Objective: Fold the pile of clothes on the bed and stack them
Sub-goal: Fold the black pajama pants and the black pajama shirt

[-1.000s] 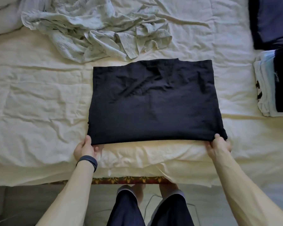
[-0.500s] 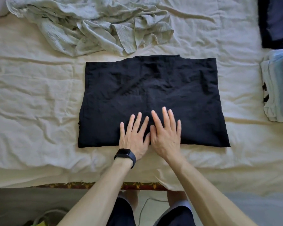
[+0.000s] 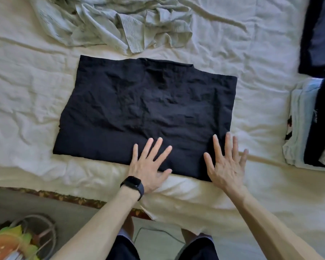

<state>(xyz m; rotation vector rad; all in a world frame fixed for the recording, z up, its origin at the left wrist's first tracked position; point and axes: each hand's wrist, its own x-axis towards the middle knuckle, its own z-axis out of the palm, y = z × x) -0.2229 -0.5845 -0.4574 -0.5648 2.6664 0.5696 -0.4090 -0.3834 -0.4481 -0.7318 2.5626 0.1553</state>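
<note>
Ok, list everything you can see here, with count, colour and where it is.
black folded garment: one, black, flat at the centre of the bed
crumpled garment: one, pale green, far side of the bed
folded stack: one, white, pale blue and black, right edge
dark fabric: one, navy, far right corner
bed sheet: one, cream, under everything
wristband: one, black, left wrist
left hand: flat on the garment's near edge
right hand: spread over its near right corner

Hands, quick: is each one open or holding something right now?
Left hand: open, fingers spread flat on the black garment.
Right hand: open, fingers spread over its near right corner.
</note>
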